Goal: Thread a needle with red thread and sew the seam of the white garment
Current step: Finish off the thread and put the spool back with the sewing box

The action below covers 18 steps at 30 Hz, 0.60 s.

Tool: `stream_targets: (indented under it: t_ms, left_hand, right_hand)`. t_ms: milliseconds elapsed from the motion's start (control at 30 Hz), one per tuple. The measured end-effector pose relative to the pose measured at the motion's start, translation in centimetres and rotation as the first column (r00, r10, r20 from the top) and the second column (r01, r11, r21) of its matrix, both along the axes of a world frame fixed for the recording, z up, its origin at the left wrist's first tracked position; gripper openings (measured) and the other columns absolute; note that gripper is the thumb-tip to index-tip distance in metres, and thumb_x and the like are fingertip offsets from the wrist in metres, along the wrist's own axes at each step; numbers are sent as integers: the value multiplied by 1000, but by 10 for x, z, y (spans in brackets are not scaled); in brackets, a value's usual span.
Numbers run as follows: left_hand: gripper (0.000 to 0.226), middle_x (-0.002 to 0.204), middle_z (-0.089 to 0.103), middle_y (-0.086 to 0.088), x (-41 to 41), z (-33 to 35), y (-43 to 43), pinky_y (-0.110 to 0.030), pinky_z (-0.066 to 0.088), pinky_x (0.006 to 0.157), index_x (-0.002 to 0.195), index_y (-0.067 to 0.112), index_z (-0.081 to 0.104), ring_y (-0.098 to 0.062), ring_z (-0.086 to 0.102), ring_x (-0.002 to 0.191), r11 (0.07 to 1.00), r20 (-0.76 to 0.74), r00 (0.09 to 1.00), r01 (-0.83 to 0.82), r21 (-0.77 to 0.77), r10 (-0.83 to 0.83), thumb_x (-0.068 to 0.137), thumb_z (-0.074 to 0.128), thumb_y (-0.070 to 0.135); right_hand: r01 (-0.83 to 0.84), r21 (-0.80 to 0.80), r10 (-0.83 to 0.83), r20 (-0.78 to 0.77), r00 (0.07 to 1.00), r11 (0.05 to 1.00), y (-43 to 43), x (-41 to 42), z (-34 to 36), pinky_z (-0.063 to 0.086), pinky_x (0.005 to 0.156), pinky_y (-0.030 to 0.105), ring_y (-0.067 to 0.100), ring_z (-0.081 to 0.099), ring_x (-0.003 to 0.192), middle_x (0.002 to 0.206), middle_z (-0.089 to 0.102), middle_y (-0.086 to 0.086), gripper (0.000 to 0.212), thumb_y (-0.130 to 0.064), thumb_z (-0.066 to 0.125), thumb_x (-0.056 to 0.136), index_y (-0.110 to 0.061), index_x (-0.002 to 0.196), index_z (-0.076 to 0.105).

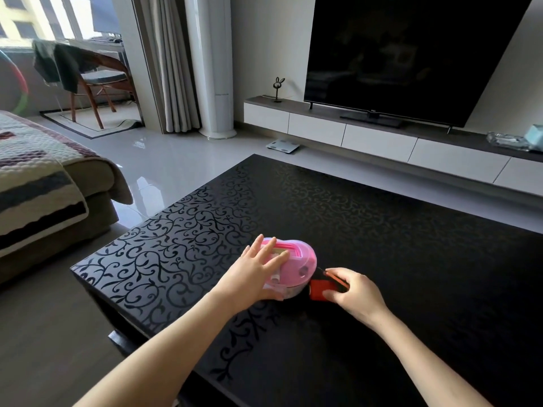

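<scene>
Black table, right hand obscuring red item

Table: gloss black, vine-scroll pattern all over. Box: pink, paler pink lower part. Small item: red with black. TV: black. Cabinet: white fronts, dark grey top. Sofa cover: cream quilted, maroon and dark grey bands.

Daylight enters through the window at far left, leaving pale glare on the glossy floor and the left half of the black table. The right side is dimmer. Wide-angle distortion tilts the television, and the frame edges look soft.
</scene>
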State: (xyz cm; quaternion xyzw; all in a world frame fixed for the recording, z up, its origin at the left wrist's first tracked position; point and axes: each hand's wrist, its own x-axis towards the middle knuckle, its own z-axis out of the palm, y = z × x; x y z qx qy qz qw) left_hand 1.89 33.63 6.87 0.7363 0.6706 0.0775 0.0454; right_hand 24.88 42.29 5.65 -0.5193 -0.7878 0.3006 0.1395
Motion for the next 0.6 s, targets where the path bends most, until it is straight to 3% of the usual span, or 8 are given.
stream_targets:
  t_ms: [133, 267, 333, 367, 400, 467, 533, 600]
  left_hand:
    - [72, 156, 24, -17, 3, -7, 0, -60, 28, 111, 147, 17, 36, -46, 11, 144, 989, 26, 999, 26, 148, -31, 87, 58, 49]
    - [79, 162, 4, -4, 3, -8, -2, -53, 11, 119, 152, 29, 21, -33, -11, 148, 997, 64, 998, -27, 72, 22, 87, 60, 53]
    - [92, 162, -5, 1, 5, -6, -5, -54, 4, 119, 151, 37, 15, -28, -18, 147, 998, 130, 990, -61, 23, 57, 78, 69, 54]
    - [103, 161, -9, 4, 6, -5, -8, -52, 1, 119, 150, 40, 11, -25, -19, 146, 994, 235, 966, -105, -13, 105, 71, 73, 56]
    - [110, 161, -7, 5, 9, -3, -13, -48, 2, 120, 150, 42, 9, -22, -16, 147, 985, 395, 903, -170, -36, 170, 63, 73, 61]
    - [109, 159, 9, 6, 14, -4, -22, -38, 14, 117, 151, 38, 14, -16, 5, 148, 929, 732, 618, -367, -54, 287, 59, 63, 72]
    - [101, 153, 30, 4, 16, -9, -22, -35, 24, 115, 149, 29, 28, -15, 30, 140, 839, 862, 314, -505, -204, 399, 65, 56, 78]
    - [96, 134, 51, 4, 17, -14, -19, -38, 36, 108, 132, 22, 50, -14, 48, 120, 791, 868, 73, -454, -409, 491, 59, 51, 84]
  right_hand:
    - [-49, -3, 49, 28, 998, 999, -1, 8, -9, 43, 97, 26, 7, 57, 114, 121, 61, -17, 58, -37, 79, 71, -34, 125, 58]
    - [-17, 92, 17, 3, 1000, 996, -6, 5, -19, 44, 88, 25, 10, 59, 105, 112, 62, -12, 53, -33, 80, 72, -27, 121, 59]
    - [71, 88, -62, -106, 992, 994, -12, 6, -24, 46, 82, 28, 13, 61, 95, 100, 64, -10, 42, -31, 81, 73, -24, 109, 60]
    - [139, 44, -128, -198, 972, 989, -14, 7, -26, 47, 79, 30, 15, 63, 90, 94, 66, -8, 36, -31, 80, 74, -22, 102, 61]
    - [209, -30, -208, -309, 928, 978, -17, 8, -25, 49, 75, 30, 18, 65, 86, 89, 67, -3, 30, -33, 79, 75, -19, 97, 62]
    - [256, -233, -341, -499, 797, 938, -22, 7, -17, 48, 65, 27, 17, 65, 73, 77, 69, 5, 26, -36, 72, 82, -13, 92, 65]
    - [197, -383, -398, -567, 721, 903, -24, 0, -8, 38, 46, 19, 6, 50, 46, 49, 55, -4, 33, -38, 65, 88, -5, 91, 66]
    - [163, -420, -400, -574, 715, 893, -22, -14, -2, 26, 39, 17, 2, 34, 37, 41, 38, -11, 35, -38, 63, 89, -3, 87, 65]
